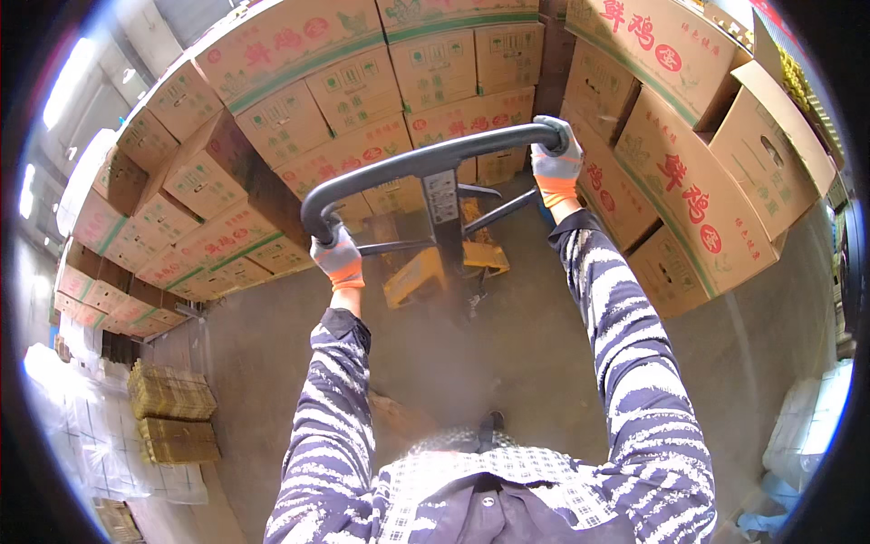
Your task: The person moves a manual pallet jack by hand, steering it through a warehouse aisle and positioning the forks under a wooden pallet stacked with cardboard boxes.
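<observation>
Both hands wear grey gloves with orange cuffs, and they grip the black looped handle [435,160] of a pallet jack. My left hand [338,258] is closed around the handle's lower left end. The right end, farther up in the view, is wrapped by my right hand [557,163]. From the handle's middle a dark shaft [445,217] runs down towards the yellow pallet jack body [416,279] near the floor. Beyond it stands a wall of stacked cardboard cartons [353,88] with red and green print. The jack's forks cannot be made out.
More cartons [693,183] are stacked close on the right, one with its flap raised. Another carton stack [204,231] rises at the left. Farther left are bundled, stacked trays [173,394] beside plastic-wrapped goods [102,435]. Concrete floor [544,353] lies around my feet.
</observation>
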### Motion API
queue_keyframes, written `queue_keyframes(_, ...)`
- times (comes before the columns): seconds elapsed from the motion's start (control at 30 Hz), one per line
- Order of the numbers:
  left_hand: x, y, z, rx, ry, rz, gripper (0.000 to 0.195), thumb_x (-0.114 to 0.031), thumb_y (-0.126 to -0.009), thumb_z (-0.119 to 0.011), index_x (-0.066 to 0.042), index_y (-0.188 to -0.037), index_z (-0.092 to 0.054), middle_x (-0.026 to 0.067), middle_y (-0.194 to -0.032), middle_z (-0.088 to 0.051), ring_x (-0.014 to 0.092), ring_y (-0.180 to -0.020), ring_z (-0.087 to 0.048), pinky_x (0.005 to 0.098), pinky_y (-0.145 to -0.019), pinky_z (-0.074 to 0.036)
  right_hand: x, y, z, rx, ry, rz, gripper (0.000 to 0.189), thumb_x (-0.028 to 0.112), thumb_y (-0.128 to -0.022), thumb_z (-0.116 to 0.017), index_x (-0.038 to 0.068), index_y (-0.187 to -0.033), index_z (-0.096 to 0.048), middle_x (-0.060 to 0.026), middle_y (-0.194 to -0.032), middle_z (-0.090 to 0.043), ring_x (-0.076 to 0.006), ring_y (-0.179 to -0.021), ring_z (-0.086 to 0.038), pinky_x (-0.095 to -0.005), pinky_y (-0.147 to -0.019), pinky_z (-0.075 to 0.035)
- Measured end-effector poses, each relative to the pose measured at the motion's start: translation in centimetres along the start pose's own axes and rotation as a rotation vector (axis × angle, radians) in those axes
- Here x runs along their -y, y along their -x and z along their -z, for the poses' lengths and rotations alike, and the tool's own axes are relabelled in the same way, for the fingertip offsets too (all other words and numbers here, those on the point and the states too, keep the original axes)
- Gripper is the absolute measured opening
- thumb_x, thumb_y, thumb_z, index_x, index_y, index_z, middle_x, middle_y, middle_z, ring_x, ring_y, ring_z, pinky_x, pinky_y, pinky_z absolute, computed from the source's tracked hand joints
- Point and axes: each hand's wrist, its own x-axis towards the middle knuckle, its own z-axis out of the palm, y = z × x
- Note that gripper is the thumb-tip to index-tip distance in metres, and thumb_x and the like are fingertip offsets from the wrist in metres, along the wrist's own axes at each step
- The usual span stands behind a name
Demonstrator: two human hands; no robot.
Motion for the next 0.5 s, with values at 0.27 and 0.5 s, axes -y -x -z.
queue_keyframes(0.27,-1.7,-0.2,-1.3,-0.289,0.026,0.227,0.008,-0.008,-0.091,-0.058,-0.004,-0.086,-0.063,-0.0033,-0.059,-0.050,0.007,-0.050,-0.047,0.0238,-0.048,-0.037,0.9,0.8,-2.1,-0.019,-0.123,-0.026,0.024,-0.001,-0.074,-0.071,0.007,-0.097,-0.067,-0.0082,-0.093,-0.070,-0.0231,-0.087,-0.069,-0.0300,-0.079,-0.053)
queue_keyframes(0.5,-1.1,-1.4,-3.0,-0.263,0.053,0.122,0.010,-0.009,-0.091,-0.059,-0.003,-0.084,-0.062,-0.0026,-0.061,-0.052,0.008,-0.052,-0.050,0.0265,-0.051,-0.040,-1.6,-0.3,-4.4,0.000,-0.136,-0.025,0.025,-0.002,-0.077,-0.071,0.005,-0.100,-0.065,-0.0073,-0.093,-0.070,-0.0199,-0.088,-0.068,-0.0287,-0.083,-0.052)
